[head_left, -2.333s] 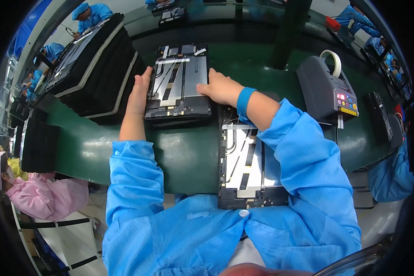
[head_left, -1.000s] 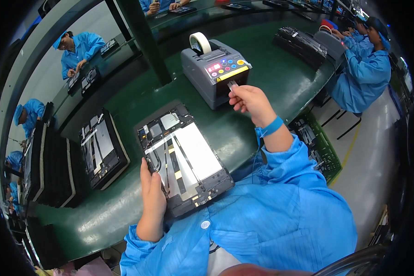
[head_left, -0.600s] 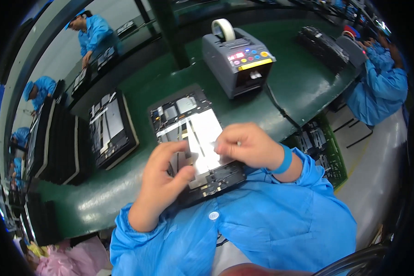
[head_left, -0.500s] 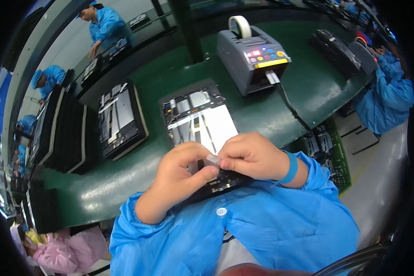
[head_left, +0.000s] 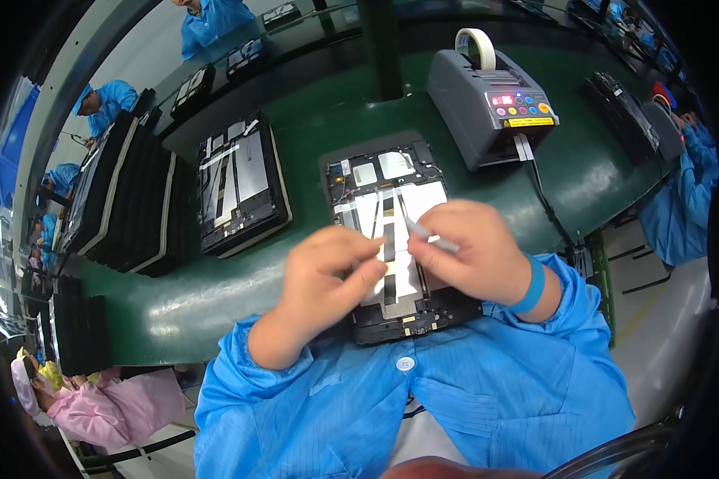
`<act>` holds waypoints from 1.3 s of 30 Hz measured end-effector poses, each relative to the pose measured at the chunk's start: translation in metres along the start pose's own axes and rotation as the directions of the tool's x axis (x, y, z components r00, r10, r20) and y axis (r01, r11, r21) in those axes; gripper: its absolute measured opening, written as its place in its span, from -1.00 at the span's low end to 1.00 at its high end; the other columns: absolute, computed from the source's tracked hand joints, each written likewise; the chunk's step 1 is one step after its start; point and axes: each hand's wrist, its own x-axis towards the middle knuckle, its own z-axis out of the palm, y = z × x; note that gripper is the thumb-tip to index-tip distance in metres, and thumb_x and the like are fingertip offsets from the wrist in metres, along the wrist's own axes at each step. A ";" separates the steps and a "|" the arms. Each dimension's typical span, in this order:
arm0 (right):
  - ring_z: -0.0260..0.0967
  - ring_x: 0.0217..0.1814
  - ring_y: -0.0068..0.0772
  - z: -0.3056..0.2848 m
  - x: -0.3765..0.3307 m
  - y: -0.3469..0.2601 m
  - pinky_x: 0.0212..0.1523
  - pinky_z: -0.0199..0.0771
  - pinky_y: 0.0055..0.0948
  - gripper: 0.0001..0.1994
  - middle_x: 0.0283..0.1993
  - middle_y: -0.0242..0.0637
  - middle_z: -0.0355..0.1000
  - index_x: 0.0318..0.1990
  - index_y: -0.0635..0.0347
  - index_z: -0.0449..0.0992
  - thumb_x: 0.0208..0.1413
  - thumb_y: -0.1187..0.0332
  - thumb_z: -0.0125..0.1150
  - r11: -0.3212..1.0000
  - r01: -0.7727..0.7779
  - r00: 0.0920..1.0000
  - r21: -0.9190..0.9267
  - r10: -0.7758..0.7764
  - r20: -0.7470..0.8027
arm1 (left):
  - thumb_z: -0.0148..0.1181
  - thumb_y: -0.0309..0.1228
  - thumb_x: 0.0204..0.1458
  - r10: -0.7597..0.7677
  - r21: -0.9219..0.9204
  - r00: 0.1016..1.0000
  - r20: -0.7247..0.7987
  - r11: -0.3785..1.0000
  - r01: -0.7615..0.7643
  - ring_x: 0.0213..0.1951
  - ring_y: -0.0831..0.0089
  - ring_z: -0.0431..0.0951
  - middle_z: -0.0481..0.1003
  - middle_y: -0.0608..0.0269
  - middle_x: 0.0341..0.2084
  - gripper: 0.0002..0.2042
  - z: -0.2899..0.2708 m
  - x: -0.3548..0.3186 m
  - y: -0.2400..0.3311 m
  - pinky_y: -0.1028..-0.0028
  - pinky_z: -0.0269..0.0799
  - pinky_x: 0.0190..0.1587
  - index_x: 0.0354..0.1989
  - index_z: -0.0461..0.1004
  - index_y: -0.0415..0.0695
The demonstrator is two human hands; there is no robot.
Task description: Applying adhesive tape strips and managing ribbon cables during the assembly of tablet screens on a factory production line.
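Note:
An opened tablet-like device (head_left: 387,311), with a black frame and silver-white inner panels, lies on a dark pad before me. My right hand (head_left: 475,247), a blue band at its wrist, pinches a short, pale strip of tape (head_left: 420,230) above the panels. Part of the strip is blurred and covered by the fingers. My left hand (head_left: 323,275) hovers over the device's left side, its thumb and forefinger tips slightly apart with nothing visible between them. Beyond my right hand stands a grey tape dispenser (head_left: 487,112) carrying a roll of whitish tape (head_left: 475,46).
Left of the device, another opened device (head_left: 244,184) rests on a padded black tray. Farther left rise stacks of black padded trays (head_left: 120,199). A black cable (head_left: 547,195) runs from the dispenser over the green table (head_left: 176,319). Other people in blue and pink work around.
My hands have drawn apart from where they met over the device's near part. The strip now stays with my right hand. The whole view has shifted, placing the table's things farther right.

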 end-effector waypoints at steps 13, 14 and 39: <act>0.41 -0.24 -0.21 0.038 0.073 0.043 -0.21 0.42 -0.34 -0.62 -0.27 -0.18 0.41 -0.01 0.20 0.33 -0.03 0.47 0.20 0.985 -0.110 0.965 -0.135 0.139 0.222 | 0.25 -0.40 -0.17 -0.022 0.423 0.984 -0.176 0.901 0.096 -0.30 0.19 0.48 0.48 0.17 -0.39 -0.79 -0.009 0.008 -0.075 0.31 0.41 -0.22 -0.33 0.54 -0.19; 0.41 -0.24 -0.17 0.042 0.079 0.048 -0.22 0.41 -0.30 -0.62 -0.27 -0.17 0.42 -0.02 0.19 0.33 -0.04 0.47 0.20 0.982 -0.079 0.961 -0.173 0.121 0.248 | 0.25 -0.39 -0.17 0.024 0.468 0.987 -0.161 0.882 0.055 -0.29 0.20 0.47 0.47 0.18 -0.38 -0.80 -0.011 0.010 -0.076 0.32 0.41 -0.23 -0.33 0.55 -0.17; 0.43 -0.35 -0.08 0.061 0.113 0.064 -0.34 0.38 -0.20 -0.71 -0.46 -0.14 0.44 -0.17 0.24 0.30 -0.11 0.49 0.15 0.904 -0.165 0.908 -0.395 0.295 0.298 | 0.29 -0.39 -0.23 0.081 0.530 0.985 -0.155 0.848 0.014 -0.31 0.25 0.43 0.42 0.25 -0.37 -0.76 -0.013 0.008 -0.076 0.35 0.41 -0.31 -0.33 0.56 -0.14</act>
